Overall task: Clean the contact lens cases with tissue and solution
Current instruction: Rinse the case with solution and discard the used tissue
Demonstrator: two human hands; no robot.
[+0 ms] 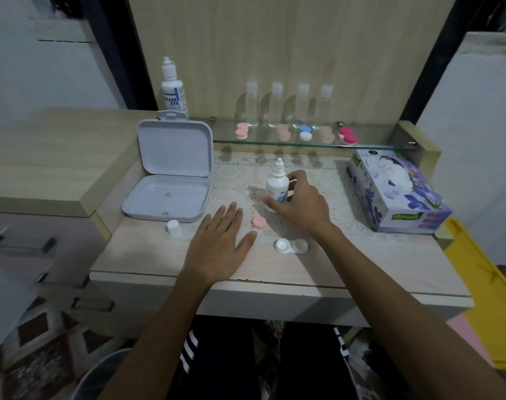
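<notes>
My right hand (pixel 300 202) grips a small white solution bottle (pixel 276 187) that stands upright and uncapped on the lace mat. Its white cap (pixel 174 228) sits to the left near the open grey box. My left hand (pixel 220 243) lies flat on the table with straight fingers, holding nothing. A pink lens case cap (pixel 259 222) lies just right of its fingertips. An open white lens case (pixel 291 245) rests near the front, below my right hand. The tissue box (pixel 396 192) stands at the right.
An open grey plastic box (pixel 171 174) stands at the left, a tall solution bottle (pixel 173 88) behind it. A glass shelf (pixel 370 145) at the back carries several clear bottles and several coloured lens cases. A yellow object (pixel 482 284) is at the right.
</notes>
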